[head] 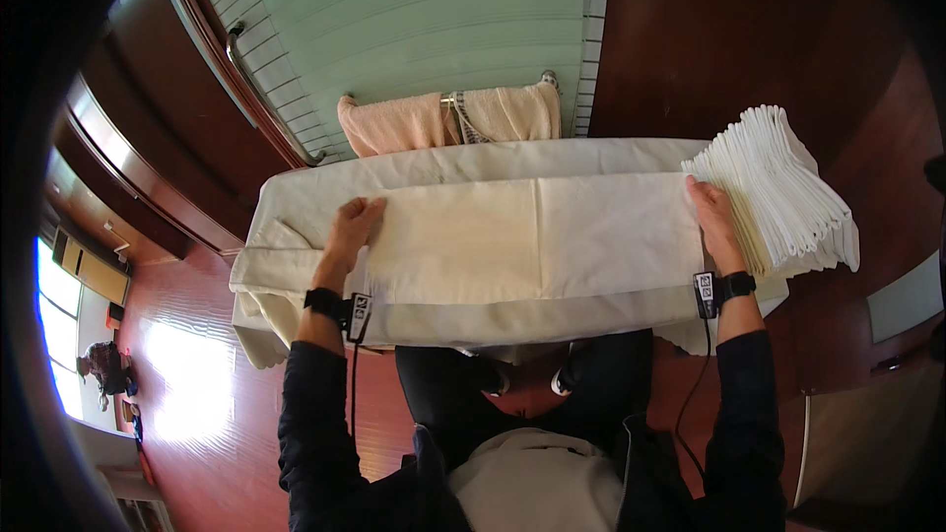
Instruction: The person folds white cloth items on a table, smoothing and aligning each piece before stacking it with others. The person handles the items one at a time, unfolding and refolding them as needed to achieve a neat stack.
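A long cream cloth (pixel 458 244) is stretched flat between my two hands, with a crease running down near its middle. My left hand (pixel 353 227) grips its upper left corner between thumb and fingers. At the opposite end, my right hand (pixel 711 210) pinches the upper right corner. Beneath lies a table draped in a pale tablecloth (pixel 473 160). Right beside my right hand rises a leaning stack of folded white cloths (pixel 776 192). Crumpled cream fabric (pixel 277 270) lies to the left of my left hand.
A peach towel (pixel 399 124) and a cream towel (pixel 514 114) hang on a rail behind the table. Dark wooden panels (pixel 739 37) stand at the right. Another person (pixel 107 369) is far off near the window. Cables (pixel 691 414) run from both wrist devices.
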### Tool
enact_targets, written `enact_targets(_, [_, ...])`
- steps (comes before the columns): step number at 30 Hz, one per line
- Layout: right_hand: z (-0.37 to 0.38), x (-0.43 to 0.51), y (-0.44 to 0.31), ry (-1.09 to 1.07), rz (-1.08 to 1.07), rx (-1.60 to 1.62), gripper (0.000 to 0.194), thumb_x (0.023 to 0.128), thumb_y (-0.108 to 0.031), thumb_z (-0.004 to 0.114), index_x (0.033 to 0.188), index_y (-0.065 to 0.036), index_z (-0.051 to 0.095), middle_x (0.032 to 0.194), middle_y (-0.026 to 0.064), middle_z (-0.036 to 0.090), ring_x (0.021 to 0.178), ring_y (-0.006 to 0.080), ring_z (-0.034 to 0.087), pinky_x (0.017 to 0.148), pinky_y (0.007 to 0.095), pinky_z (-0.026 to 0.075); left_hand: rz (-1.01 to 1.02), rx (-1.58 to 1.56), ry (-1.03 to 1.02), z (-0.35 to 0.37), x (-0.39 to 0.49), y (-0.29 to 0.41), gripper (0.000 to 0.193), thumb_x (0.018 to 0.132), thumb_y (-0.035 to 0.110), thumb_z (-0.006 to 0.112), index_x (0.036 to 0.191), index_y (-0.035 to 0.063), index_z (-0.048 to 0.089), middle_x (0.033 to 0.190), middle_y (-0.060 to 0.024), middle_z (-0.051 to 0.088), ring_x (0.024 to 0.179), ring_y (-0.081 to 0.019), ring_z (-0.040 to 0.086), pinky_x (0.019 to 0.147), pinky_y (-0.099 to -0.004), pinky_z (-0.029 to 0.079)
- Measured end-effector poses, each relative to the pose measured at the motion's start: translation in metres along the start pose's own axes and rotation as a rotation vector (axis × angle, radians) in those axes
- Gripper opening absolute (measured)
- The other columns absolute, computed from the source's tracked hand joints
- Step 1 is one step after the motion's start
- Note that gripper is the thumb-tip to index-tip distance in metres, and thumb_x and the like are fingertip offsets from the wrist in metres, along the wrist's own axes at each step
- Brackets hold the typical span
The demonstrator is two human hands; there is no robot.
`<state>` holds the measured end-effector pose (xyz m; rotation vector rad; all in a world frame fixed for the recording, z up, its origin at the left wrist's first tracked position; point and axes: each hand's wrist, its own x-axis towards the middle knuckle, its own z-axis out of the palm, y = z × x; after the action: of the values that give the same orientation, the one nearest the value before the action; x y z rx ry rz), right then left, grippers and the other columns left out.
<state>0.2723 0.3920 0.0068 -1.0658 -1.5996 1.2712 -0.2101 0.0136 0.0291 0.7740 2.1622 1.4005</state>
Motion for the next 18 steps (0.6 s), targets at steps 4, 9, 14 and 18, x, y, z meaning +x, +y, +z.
enact_targets(4, [-0.002, -0.009, 0.013, -0.129, 0.23, -0.281, 0.037, 0.098, -0.04, 0.075, 0.092, -0.003, 0.073, 0.08, -0.0025, 0.062, 0.071, 0.0103, 0.052, 0.063, 0.0313, 0.044, -0.154, 0.205, -0.004, 0.016, -0.002, -0.015, 0.042, 0.098, 0.034, 0.071, 0.11, -0.0062, 0.074, 0.088, -0.0017, 0.071, 0.073, -0.0091, 0.061, 0.063, -0.0279, 0.049])
enact_targets(9, [-0.027, -0.066, 0.03, -0.124, 0.112, -0.337, 0.032, 0.098, -0.026, 0.076, 0.106, 0.004, 0.072, 0.086, 0.0014, 0.069, 0.074, 0.0095, 0.057, 0.064, 0.0305, 0.046, -0.104, 0.12, 0.074, 0.002, -0.064, -0.028, 0.036, 0.096, 0.029, 0.075, 0.103, -0.0064, 0.074, 0.085, -0.0017, 0.071, 0.073, -0.0066, 0.06, 0.063, -0.0261, 0.048])
enact_targets(14, [-0.01, -0.087, 0.05, 0.057, -0.165, -0.39, 0.027, 0.102, -0.016, 0.069, 0.121, 0.003, 0.068, 0.097, 0.0106, 0.074, 0.084, 0.0176, 0.067, 0.074, 0.0318, 0.052, 0.021, -0.086, 0.185, 0.011, -0.093, -0.041, 0.028, 0.098, 0.024, 0.075, 0.096, -0.0038, 0.072, 0.081, 0.0002, 0.069, 0.071, -0.0046, 0.058, 0.062, -0.0233, 0.045])
enact_targets(18, [0.0, -0.089, 0.047, 0.126, -0.39, -0.701, 0.028, 0.103, -0.017, 0.066, 0.124, 0.001, 0.064, 0.093, 0.0267, 0.073, 0.085, 0.0431, 0.072, 0.074, 0.0469, 0.055, 0.083, 0.168, 0.324, 0.016, -0.1, -0.051, 0.021, 0.096, 0.018, 0.075, 0.098, -0.0018, 0.07, 0.08, -0.0037, 0.07, 0.07, -0.0111, 0.061, 0.064, -0.0263, 0.048])
